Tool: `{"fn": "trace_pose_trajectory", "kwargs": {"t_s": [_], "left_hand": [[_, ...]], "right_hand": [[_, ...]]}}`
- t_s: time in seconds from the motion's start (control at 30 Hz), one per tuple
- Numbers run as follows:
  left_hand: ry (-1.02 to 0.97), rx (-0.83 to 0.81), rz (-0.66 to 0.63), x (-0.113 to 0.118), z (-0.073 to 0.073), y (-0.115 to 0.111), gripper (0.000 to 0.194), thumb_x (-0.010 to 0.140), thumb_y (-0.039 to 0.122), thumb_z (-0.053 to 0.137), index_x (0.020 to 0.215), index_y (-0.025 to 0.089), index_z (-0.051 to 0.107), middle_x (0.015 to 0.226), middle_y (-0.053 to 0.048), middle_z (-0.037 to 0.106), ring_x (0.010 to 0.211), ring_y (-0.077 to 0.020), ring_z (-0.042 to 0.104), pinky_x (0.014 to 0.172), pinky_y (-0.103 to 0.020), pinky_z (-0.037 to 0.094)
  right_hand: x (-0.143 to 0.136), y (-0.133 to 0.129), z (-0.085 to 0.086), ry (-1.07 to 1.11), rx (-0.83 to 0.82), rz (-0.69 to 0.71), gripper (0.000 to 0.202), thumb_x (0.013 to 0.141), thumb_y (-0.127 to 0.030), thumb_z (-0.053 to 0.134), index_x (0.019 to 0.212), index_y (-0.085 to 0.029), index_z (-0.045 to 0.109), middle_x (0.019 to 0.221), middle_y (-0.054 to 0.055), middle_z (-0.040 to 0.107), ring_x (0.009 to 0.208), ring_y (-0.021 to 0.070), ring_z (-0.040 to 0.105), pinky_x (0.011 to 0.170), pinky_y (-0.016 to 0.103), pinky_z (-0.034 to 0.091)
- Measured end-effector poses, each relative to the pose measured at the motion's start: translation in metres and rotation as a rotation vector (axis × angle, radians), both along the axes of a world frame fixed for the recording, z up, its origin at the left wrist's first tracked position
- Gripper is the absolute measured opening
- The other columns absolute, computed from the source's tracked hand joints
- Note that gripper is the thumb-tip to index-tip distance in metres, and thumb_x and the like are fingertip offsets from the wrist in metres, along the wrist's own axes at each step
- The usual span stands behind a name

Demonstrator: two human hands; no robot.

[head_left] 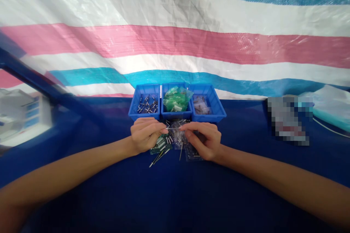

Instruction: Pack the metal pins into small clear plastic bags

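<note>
My left hand point(149, 133) and my right hand point(204, 139) meet over the middle of the table, fingertips pinched. Between them they hold a thin silvery metal rod point(173, 128) level, one end in each hand. Under the hands lies a loose pile of slim metal pieces point(168, 136) with clear plastic bags point(180, 139). A green-tinted packet point(162, 144) sits beneath my left hand, with a few dark and silver rods point(159, 157) sticking out toward me. Another clear bag point(193, 151) is partly hidden by my right hand.
Three blue bins stand behind the hands: the left bin point(131, 111) holds loose metal rods, the middle bin point(164, 114) green plastic bags, the right bin point(217, 107) clear bags. A white object point(27, 116) is at left; a blurred item point(287, 120) lies right. Striped sheeting point(175, 40) hangs behind.
</note>
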State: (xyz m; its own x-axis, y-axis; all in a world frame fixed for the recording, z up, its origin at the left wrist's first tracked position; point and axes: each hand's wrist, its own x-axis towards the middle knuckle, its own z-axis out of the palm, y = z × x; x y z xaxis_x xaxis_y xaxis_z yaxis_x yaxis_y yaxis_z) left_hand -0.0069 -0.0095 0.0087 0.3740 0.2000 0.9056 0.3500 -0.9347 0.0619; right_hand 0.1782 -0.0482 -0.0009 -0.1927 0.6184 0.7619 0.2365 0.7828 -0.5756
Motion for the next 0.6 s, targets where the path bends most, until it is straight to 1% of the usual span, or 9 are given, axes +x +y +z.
{"fn": "trace_pose_trajectory", "kwargs": {"t_s": [0.23,0.37,0.6], "left_hand": [[0.009,-0.014,-0.014,-0.0004,0.0003,-0.0012,0.014,0.077,0.014,0.058,0.064,0.012,0.059,0.05,0.002,0.06,0.043,-0.006,0.054,0.044,-0.016,0.044],[0.02,-0.027,-0.029,-0.0011,-0.0014,-0.0008,0.011,0.077,0.012,0.058,0.066,0.013,0.059,0.052,0.002,0.06,0.045,-0.0058,0.054,0.045,-0.017,0.044],[0.028,-0.022,-0.063,-0.0011,-0.0027,-0.0005,0.009,0.075,0.006,0.056,0.07,0.013,0.058,0.054,0.003,0.062,0.045,-0.0051,0.052,0.045,-0.017,0.044]], "right_hand": [[0.0002,0.0001,-0.0005,-0.005,-0.008,0.002,0.017,0.079,-0.007,0.047,0.083,-0.016,0.061,0.054,-0.004,0.056,0.04,0.0053,0.043,0.04,0.018,0.034],[-0.0005,-0.0001,-0.0008,0.006,-0.022,0.017,0.017,0.079,-0.007,0.047,0.081,-0.016,0.06,0.053,-0.004,0.054,0.04,0.0052,0.042,0.04,0.018,0.034],[0.0006,0.0006,-0.0006,-0.008,-0.048,0.04,0.015,0.078,-0.007,0.047,0.078,-0.016,0.059,0.053,-0.004,0.053,0.04,0.0046,0.04,0.04,0.017,0.033]]}}
